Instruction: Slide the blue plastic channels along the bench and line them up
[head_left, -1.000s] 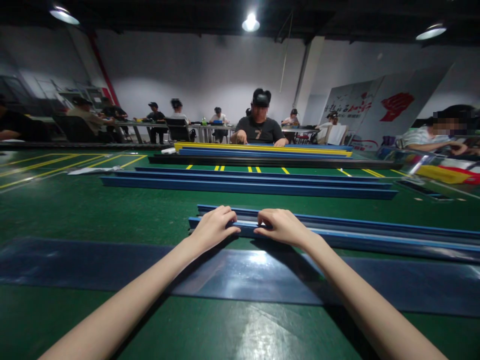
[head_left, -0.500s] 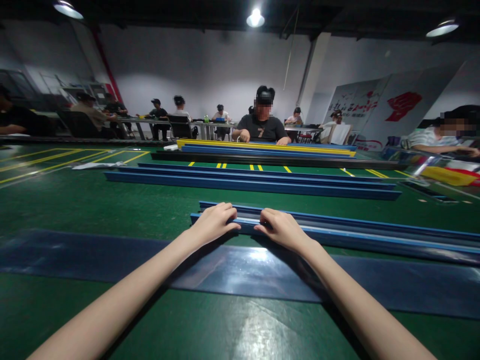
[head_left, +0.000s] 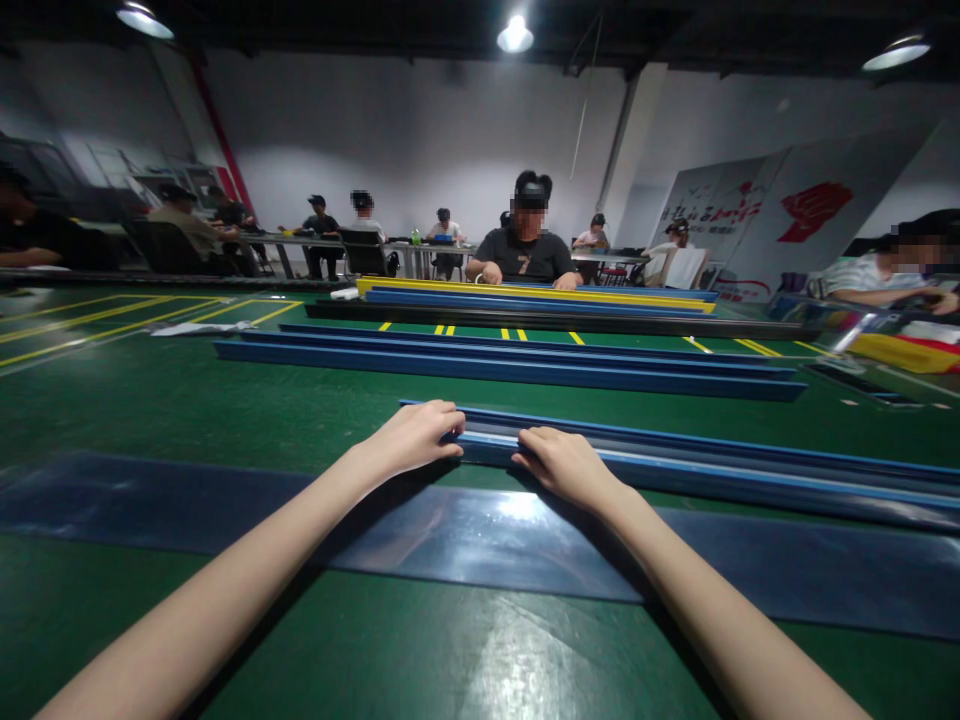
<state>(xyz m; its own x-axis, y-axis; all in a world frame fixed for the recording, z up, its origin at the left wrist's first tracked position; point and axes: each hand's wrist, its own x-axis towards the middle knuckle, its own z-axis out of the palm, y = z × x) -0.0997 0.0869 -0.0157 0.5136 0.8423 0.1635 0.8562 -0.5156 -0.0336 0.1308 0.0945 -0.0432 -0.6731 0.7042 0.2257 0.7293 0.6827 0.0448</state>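
A long blue channel rail [head_left: 712, 465] lies across the green table, running off to the right. My left hand [head_left: 411, 438] covers its left end, fingers curled over the near edge. My right hand [head_left: 564, 462] grips the same rail a little further right, fingers hooked over its top. Just in front of the rail, under my forearms, lies a wide dark blue glossy strip [head_left: 480, 535].
More blue rails [head_left: 510, 360] lie across the middle of the table, with yellow and blue rails [head_left: 532, 293] and a black one behind them. A person in a dark shirt [head_left: 525, 255] sits opposite. Other people sit at the right edge and at far tables.
My left hand has slid left to the very end of the rail, so my hands are further apart. My right hand has stayed about where it was.
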